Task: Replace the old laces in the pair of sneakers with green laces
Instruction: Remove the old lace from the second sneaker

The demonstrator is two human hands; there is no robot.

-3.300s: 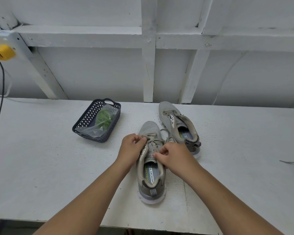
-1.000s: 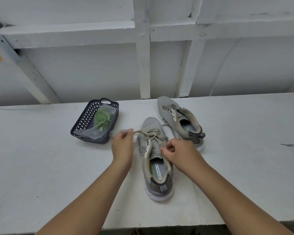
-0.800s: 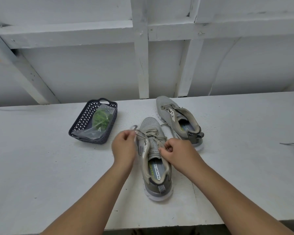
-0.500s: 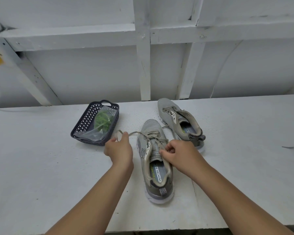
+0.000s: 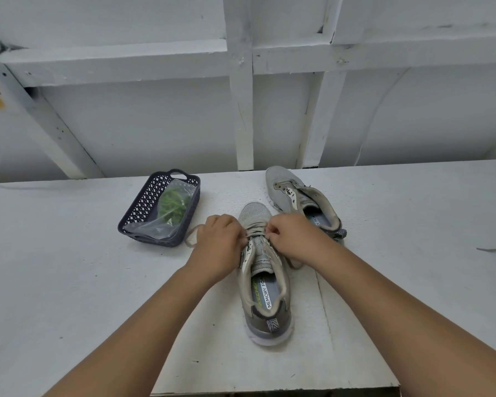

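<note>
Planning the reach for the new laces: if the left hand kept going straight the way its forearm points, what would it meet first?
Probably the near sneaker, at its toe; the left hand already pinches the old lace there. The basket lies off to the left.

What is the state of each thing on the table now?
Near shoe: upright, old lace partly pulled out.
Old lace: loose end lying on the table.
Far shoe: upright, untouched.
Basket: holds the bag.
Bag: green laces inside.
Left hand: pinching the lace.
Right hand: pinching the lace.
</note>
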